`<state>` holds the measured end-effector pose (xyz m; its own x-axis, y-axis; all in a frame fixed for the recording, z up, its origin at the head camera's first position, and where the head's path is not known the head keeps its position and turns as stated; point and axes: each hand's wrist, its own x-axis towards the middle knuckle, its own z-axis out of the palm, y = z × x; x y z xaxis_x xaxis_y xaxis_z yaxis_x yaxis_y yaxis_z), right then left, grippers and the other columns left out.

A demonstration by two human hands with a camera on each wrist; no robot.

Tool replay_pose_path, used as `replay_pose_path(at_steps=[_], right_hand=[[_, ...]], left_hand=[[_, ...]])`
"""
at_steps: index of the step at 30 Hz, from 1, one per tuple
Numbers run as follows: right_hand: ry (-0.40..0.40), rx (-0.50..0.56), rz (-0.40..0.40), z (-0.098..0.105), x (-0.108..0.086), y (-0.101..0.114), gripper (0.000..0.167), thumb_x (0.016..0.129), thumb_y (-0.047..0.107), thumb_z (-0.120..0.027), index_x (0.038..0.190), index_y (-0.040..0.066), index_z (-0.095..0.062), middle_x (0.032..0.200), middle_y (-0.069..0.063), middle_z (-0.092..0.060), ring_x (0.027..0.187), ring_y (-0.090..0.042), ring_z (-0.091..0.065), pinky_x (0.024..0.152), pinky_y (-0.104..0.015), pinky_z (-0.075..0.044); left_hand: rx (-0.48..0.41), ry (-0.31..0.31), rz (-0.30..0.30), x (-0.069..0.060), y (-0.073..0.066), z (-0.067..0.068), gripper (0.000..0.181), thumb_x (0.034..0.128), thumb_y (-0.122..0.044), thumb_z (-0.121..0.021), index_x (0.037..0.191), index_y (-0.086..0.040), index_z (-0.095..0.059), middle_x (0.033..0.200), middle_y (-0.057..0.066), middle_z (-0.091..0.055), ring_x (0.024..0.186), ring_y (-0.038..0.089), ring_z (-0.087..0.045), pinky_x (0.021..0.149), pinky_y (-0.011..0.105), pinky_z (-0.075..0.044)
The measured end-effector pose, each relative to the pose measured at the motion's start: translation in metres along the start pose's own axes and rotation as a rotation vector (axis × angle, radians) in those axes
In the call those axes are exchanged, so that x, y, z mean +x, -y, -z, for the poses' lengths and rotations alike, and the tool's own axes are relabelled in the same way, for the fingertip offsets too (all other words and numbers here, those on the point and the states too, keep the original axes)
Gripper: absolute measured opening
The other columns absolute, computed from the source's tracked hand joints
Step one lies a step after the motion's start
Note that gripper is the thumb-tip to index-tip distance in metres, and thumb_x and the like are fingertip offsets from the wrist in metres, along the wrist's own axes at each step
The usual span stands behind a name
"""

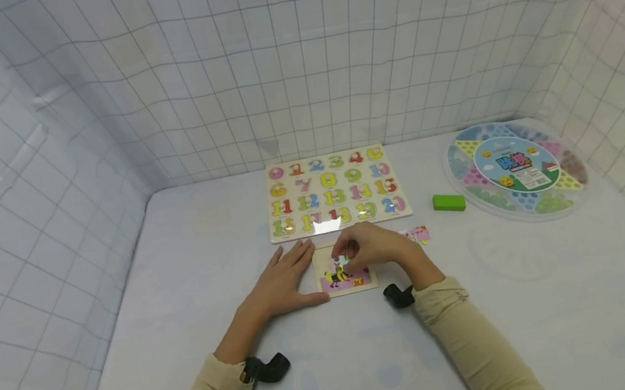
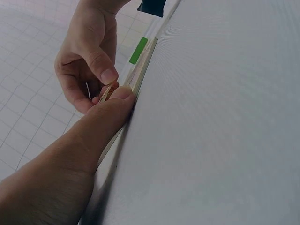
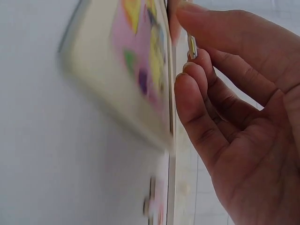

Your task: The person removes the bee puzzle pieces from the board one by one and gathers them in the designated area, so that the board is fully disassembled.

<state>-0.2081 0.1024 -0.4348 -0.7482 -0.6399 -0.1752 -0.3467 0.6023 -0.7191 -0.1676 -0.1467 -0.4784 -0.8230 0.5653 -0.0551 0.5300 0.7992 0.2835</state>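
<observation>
The small square pale wooden puzzle tray, with a yellow-and-black bee on a pink ground, lies near the middle of the white desk. The person's left hand lies spread with straight fingers, the thumb tip at the tray's near left corner and the fingertips at its far left corner. The right hand pinches 1 small thin puzzle piece between thumb and fingertips, just above the tray; its printed face is too small to read.

To the right of the tray, partly hidden by the right wrist, are flat pink patterned pieces. Near the desk's back edge, just beyond the tray, lies a rectangular cream board with coloured numerals in 4 rows, 0 to 20. A green rectangular block lies between that board and a round clear plastic case with a blue centre label, which lies near the desk's back right corner. Both arms wear beige sleeves and black curved wrist devices.
</observation>
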Motion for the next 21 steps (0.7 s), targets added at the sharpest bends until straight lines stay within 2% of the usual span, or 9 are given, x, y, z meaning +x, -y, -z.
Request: replay_pose_path(at_steps=[11,16,21], right_hand=[[-0.055,0.011,-0.078,0.020,-0.033,-0.028,0.025,0.077,0.011,-0.082,0.100,0.012,-0.073,0.088,-0.001,-0.066,0.079,-0.013,-0.056,0.073,-0.026,-0.051],[-0.074,0.008,-0.119,0.025,-0.043,-0.036,0.026,0.076,0.008,-0.081,0.101,0.010,-0.073,0.089,-0.003,-0.065,0.078,-0.014,-0.055,0.071,-0.026,-0.050],[-0.073,0.000,-0.128,0.028,-0.049,-0.042,0.027,0.076,0.008,-0.082,0.101,0.010,-0.073,0.091,-0.002,-0.066,0.078,-0.014,-0.055,0.072,-0.026,-0.051]], left_hand=[[0.001,-0.002,0.019,0.000,0.003,-0.001,0.107,0.0783,-0.075,-0.057,0.156,-0.012,-0.021,0.164,0.002,-0.020,0.153,0.022,-0.016,0.125,0.050,-0.011],[-0.013,-0.004,0.016,0.000,0.001,0.000,0.105,0.0785,-0.073,-0.059,0.156,-0.011,-0.022,0.164,0.002,-0.021,0.152,0.023,-0.017,0.125,0.051,-0.011],[-0.021,0.007,0.011,0.002,-0.001,0.000,0.105,0.0789,-0.073,-0.059,0.156,-0.011,-0.022,0.164,0.003,-0.020,0.153,0.023,-0.016,0.125,0.050,-0.010]])
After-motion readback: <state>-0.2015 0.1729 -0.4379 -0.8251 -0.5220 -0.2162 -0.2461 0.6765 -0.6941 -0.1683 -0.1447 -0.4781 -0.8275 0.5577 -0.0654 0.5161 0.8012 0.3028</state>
